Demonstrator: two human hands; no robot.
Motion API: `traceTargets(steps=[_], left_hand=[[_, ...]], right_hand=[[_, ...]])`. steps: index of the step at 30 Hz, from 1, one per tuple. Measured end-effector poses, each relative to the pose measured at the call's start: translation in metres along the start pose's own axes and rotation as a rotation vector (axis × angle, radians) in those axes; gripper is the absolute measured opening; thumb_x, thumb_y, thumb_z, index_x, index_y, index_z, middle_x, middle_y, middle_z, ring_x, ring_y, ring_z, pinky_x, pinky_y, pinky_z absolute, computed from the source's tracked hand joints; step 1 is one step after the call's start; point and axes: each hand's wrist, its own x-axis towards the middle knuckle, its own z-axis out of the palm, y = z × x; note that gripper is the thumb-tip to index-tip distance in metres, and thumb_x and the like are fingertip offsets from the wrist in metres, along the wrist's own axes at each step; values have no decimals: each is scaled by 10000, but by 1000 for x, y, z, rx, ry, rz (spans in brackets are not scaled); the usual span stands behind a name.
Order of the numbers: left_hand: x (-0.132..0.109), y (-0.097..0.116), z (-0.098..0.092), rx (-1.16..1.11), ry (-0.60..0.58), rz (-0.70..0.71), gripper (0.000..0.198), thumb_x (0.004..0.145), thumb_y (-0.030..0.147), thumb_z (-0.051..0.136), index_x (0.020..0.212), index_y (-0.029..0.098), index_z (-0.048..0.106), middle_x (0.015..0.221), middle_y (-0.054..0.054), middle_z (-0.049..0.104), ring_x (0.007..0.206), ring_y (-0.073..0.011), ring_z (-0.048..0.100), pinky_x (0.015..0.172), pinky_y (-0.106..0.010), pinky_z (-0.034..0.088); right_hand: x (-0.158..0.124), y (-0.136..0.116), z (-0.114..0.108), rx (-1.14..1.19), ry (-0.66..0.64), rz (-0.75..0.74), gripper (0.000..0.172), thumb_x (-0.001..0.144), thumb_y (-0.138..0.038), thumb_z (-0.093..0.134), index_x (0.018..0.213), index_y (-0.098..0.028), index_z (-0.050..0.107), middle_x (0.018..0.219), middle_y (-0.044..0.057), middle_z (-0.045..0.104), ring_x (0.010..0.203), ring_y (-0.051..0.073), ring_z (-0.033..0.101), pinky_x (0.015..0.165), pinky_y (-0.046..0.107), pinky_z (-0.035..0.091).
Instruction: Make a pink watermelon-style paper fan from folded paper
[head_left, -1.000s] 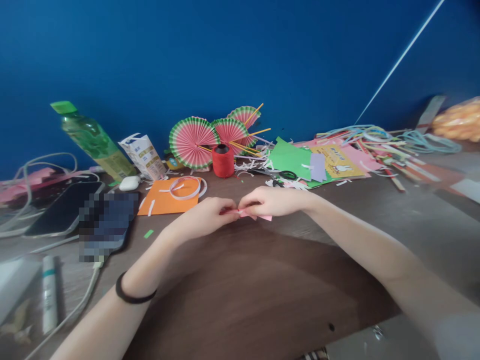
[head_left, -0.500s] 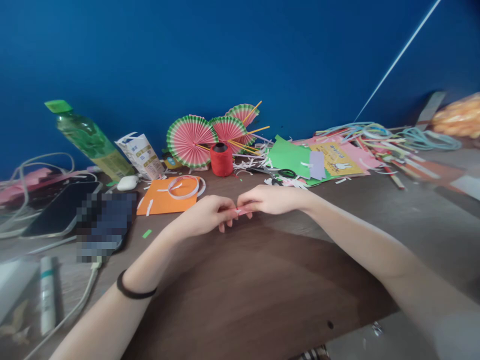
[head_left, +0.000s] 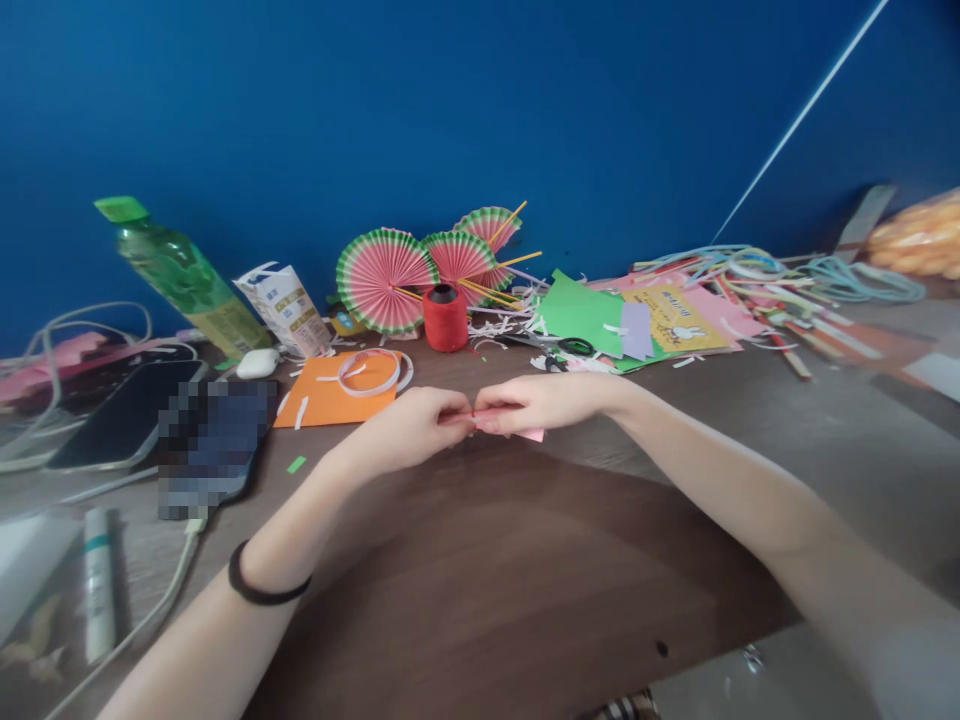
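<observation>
Between my two hands is a small folded piece of pink paper (head_left: 534, 435), mostly hidden by the fingers, with one end poking out under the right palm. My left hand (head_left: 416, 425) pinches its left end between thumb and fingers. My right hand (head_left: 529, 403) is closed on the other side, fingertips almost touching those of the left. Both hands are just above the dark wooden table (head_left: 480, 580). A spool of red thread (head_left: 445, 322) stands right behind them, and an orange paper sheet (head_left: 322, 400) with curled white strips lies beside the left hand.
Pink-and-green pleated paper fans (head_left: 386, 280) lean on the blue wall. Scissors (head_left: 555, 345), green paper (head_left: 581, 312) and paper strips (head_left: 795, 320) lie at the back right. A green bottle (head_left: 184, 280), milk carton (head_left: 285, 308), phones (head_left: 127, 415), cable (head_left: 161, 605) and marker (head_left: 97, 585) occupy the left.
My right hand has turned flatter over the pink paper, and its end now shows below the palm. The fingers of my left hand have curled in. The view has shifted slightly.
</observation>
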Motion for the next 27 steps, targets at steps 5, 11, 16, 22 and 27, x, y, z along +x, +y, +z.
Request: traceTargets(steps=[5,11,16,22,27], left_hand=[[-2,6,1,76,35,24,196,762,294,427,678,181,563,566,37,483,533,-98,409,508,-221,273],[-4,9,-3,-66,-15,11,289,793,397,424,702,169,576,591,30,511,534,-95,419,490,-207,293],[-3,7,-7,-95,-82,-16,326,796,434,425,712,171,598,604,20,556,534,-102,455,477,-205,305],[-3,7,-10,-146,-135,6,323,787,432,443,689,171,606,593,22,563,517,-93,446,485,-204,313],[-2,2,-13,-172,-177,-14,359,773,479,443,701,169,609,593,18,559,500,-90,442,459,-202,306]], right_hand=[[3,-1,4,-21,117,-28,278,853,-402,431,800,-159,554,697,13,609,554,89,512,512,199,354],[1,-7,5,-36,160,-105,178,838,-210,417,724,-151,540,605,-25,575,425,49,487,467,176,343],[1,-5,1,10,66,-97,225,847,-314,448,793,-142,584,696,8,627,489,59,508,473,174,351],[1,-5,0,60,47,-106,218,830,-301,473,802,-136,613,663,9,630,528,68,498,478,174,337],[-3,-6,-2,110,-21,-80,310,831,-406,477,838,-135,626,746,32,659,579,75,517,510,179,371]])
